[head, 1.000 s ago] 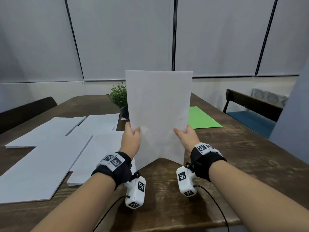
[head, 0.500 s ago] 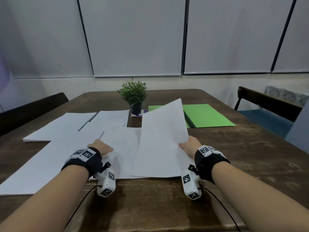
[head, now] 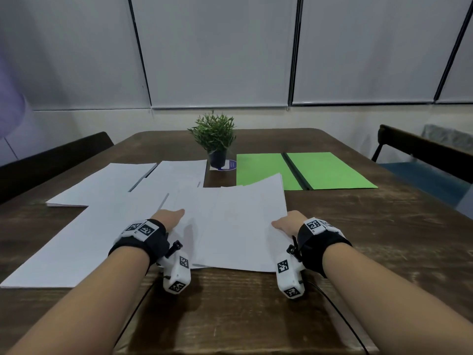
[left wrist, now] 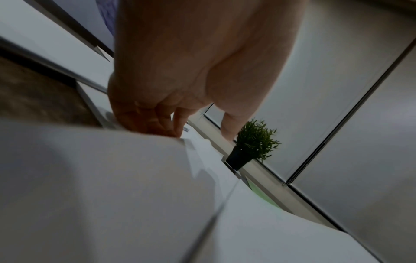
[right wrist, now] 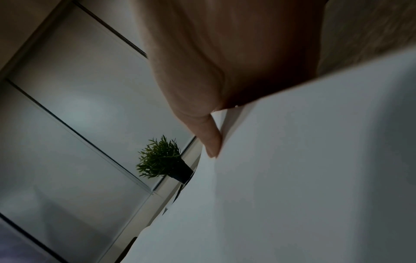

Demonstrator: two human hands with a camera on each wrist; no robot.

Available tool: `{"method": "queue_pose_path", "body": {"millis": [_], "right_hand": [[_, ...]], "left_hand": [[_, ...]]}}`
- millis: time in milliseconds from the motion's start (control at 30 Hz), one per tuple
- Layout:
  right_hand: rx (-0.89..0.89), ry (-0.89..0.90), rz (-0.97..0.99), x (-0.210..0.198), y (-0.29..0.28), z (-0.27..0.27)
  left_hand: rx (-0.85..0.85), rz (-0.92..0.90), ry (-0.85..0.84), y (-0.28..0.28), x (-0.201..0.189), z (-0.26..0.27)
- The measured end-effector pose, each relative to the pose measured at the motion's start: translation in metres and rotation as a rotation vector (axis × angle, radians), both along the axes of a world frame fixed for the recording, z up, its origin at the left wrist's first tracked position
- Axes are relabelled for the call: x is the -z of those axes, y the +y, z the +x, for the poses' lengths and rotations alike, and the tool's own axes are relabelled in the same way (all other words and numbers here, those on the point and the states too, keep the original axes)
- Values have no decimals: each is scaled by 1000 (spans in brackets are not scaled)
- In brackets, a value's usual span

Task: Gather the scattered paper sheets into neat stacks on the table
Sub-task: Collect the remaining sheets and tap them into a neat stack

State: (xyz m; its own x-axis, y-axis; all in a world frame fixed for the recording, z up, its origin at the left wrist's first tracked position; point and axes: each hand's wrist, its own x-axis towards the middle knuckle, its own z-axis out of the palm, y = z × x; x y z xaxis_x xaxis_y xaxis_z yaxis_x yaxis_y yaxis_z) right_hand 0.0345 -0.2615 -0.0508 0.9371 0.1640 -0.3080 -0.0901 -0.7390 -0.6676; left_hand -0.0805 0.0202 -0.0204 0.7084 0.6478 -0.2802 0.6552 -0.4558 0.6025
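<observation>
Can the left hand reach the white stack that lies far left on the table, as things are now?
Probably yes. The left hand rests on the near white sheets, and between it and the far-left stack lies only flat paper. The plant stands further right, clear of that path.

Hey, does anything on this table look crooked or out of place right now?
Yes. The white sheets between the left hand and the right hand lie fanned and skewed, their far corner overlapping the green folder. The other paper piles sit at differing angles, overlapping. Nothing looks torn or spilled.
</observation>
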Motion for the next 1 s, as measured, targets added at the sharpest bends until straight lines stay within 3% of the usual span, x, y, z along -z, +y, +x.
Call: {"method": "queue_pose_path", "body": {"millis": [233, 567, 667, 767, 1000], "right_hand": [[-97, -40, -22, -1, 1, -2], [-131, -21, 6, 1, -16, 1], [-103, 14, 54, 8, -19, 5], [-48, 45, 217, 5, -20, -1], [126, -70, 877, -19, -23, -12]], "left_hand": [[29, -247, -56, -34, 4, 21], [138, -25, -110, -60, 5, 27], [188, -57, -239, -57, 5, 19], [203, -226, -429, -51, 4, 13], [339, -452, -718, -63, -21, -15]]}}
